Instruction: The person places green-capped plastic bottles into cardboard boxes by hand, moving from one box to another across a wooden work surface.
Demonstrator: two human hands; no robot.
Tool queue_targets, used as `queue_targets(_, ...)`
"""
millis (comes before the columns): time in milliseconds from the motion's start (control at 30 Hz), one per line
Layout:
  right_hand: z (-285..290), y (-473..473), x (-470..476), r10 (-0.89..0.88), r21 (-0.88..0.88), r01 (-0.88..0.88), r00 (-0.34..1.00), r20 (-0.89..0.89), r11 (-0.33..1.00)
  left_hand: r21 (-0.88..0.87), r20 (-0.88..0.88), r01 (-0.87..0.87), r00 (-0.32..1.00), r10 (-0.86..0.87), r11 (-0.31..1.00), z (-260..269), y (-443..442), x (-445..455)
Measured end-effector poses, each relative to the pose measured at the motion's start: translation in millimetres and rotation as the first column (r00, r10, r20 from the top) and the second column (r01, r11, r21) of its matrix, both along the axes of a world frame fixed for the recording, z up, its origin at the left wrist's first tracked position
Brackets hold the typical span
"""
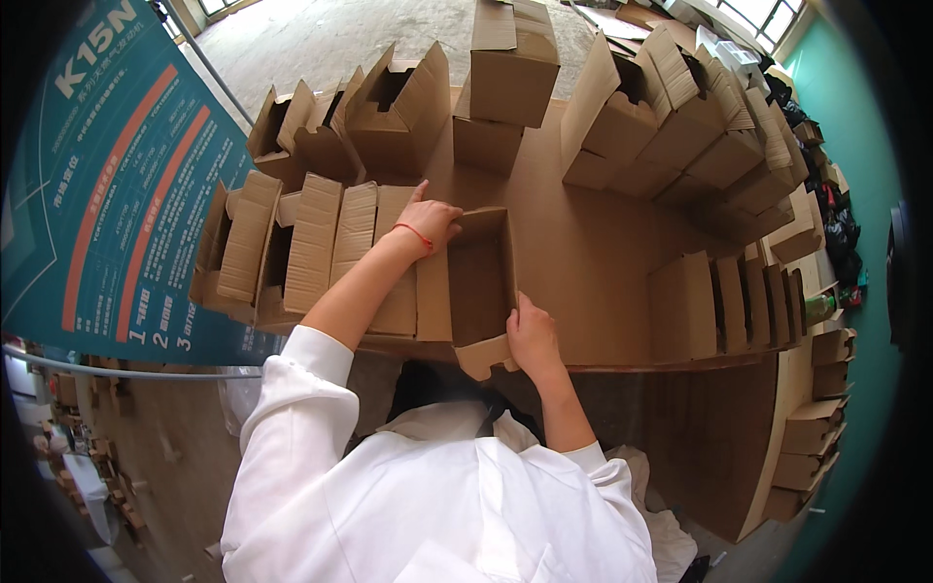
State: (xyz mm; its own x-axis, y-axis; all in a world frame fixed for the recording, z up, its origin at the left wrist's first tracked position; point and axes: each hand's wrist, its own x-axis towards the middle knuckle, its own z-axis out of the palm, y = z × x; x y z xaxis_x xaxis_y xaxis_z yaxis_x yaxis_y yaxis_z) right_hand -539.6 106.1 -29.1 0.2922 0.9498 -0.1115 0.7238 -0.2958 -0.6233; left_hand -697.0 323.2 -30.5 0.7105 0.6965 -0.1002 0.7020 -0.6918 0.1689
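Observation:
An open brown cardboard box (481,255) stands at the table's near side, with a notched end flap (485,355) folded out toward me. My left hand (428,222), a red cord around its wrist, grips the box's far left corner while one finger points away from me. On the near right, my right hand (533,335) holds the box's side wall by its edge. Directly left of it, several cardboard boxes (313,251) stand in a row, my left forearm passing over some. The box's underside is hidden.
More open boxes (397,109) line the table's far left. One box (514,80) is stacked on another at the back. Boxes crowd the right side (670,138) and near right corner (681,306) of the brown tabletop (561,277). A printed banner (116,197) stands left.

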Motion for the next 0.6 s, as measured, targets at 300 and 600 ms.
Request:
queue_targets(300, 9, -43, 89, -0.138, 0.204, 0.162, 0.982, -0.129, 0.965, 0.01, 0.16, -0.032, 0.987, 0.03, 0.999, 8, -9, -3)
queue_targets(600, 25, -141, 275, -0.628, 0.156, 0.622, 0.68, 0.378, 0.767, -0.014, 0.139, -0.006, 0.99, 0.008, 1.0, 14, -14, 0)
